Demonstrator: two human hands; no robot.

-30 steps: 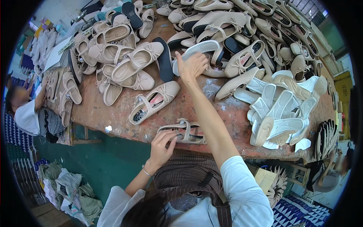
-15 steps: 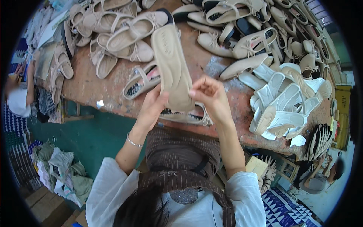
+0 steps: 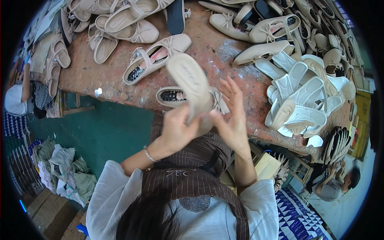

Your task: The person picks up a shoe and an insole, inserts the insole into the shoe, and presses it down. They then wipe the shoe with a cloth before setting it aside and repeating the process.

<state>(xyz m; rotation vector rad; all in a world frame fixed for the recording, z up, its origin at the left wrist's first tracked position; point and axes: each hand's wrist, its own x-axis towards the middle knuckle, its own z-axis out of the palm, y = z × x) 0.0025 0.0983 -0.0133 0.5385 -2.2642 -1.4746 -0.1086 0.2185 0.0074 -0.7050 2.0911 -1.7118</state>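
Observation:
My left hand (image 3: 178,130), blurred by motion, grips a beige insole (image 3: 189,74) by its near end. The insole slants up and away over the table. Beside that near end is my right hand (image 3: 232,114), its fingers stretched out and spread, its thumb at the insole's edge. Partly hidden behind the insole, a beige bow-trimmed shoe (image 3: 167,96) lies near the table edge. Farther off rests a second beige strap shoe (image 3: 176,44) with a bow, its dark speckled inside showing.
Beige shoes (image 3: 132,18) are heaped at the table's far left, and more shoes (image 3: 276,30) at the far right. White and beige insoles (image 3: 302,100) are piled on the right of the worn table (image 3: 100,76). Other people (image 3: 336,186) are at both sides.
The insole has come down nearer to me and tilted, its near end blurred. My left hand has shifted its grip there, and my right hand's fingers have spread. The view has shifted slightly.

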